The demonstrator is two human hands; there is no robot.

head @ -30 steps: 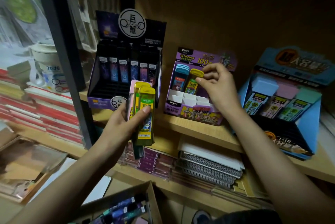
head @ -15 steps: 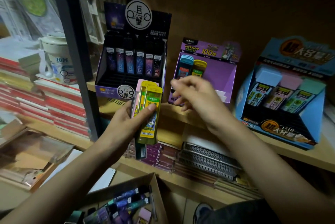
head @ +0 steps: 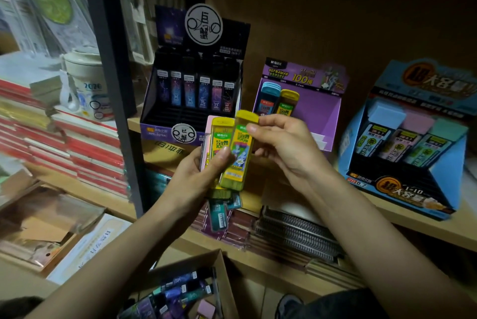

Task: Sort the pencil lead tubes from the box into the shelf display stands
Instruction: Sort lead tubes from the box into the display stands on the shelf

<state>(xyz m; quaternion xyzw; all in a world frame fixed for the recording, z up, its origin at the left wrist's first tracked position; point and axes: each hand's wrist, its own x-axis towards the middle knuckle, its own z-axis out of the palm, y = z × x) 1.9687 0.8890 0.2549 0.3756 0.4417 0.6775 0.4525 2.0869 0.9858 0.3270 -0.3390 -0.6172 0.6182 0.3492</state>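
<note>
Found blue and yellow tubes [head: 269, 99] in purple stand [head: 322, 115]. Noted left hand [head: 196, 176] gripping bundle [head: 219, 138]; right hand [head: 284, 143], back from stand, pinching yellow tube [head: 240, 156].

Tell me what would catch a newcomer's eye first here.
Dead centre, the left hand grips a bunch of yellow tubes, while the right hand pinches the top of the front tube. Behind them, three displays sit on the shelf: a black stand on the left, a purple stand in the middle and a blue stand on the right.

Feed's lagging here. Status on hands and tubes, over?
Left hand grips tube bundle. Right hand pinches yellow tube at its cap. Purple stand behind, nothing between.
</note>
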